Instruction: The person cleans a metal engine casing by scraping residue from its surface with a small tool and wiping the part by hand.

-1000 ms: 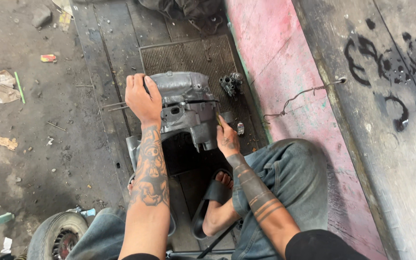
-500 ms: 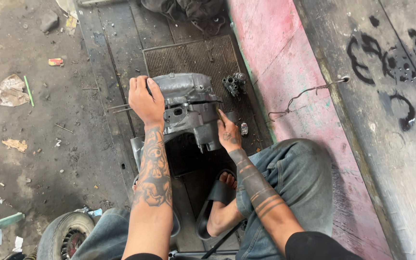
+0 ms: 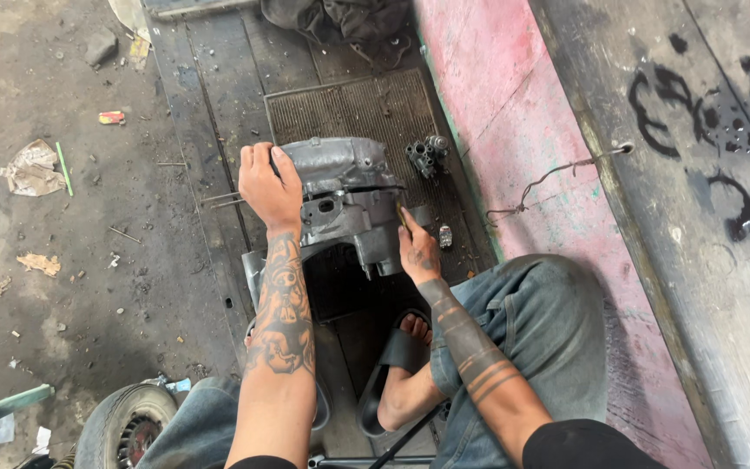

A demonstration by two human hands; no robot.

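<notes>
The left hand (image 3: pixel 269 184) curls its fingers (image 3: pixel 258 159) over the grey engine casing (image 3: pixel 349 200), gripping its left edge. At the casing's right side, the right hand (image 3: pixel 418 252) pinches a thin tool (image 3: pixel 400 212); a small dark part (image 3: pixel 427 155) lies beyond.

open concrete floor (image 3: pixel 88 260) left of the engine casing (image 3: pixel 345 200), small carburettor part (image 3: pixel 427 155) and pink ledge (image 3: pixel 514 130) crowding its right

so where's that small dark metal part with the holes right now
In the head view the small dark metal part lies on the ribbed mat, just right of the grey engine casing and beyond the right hand, near the pink ledge.
</notes>
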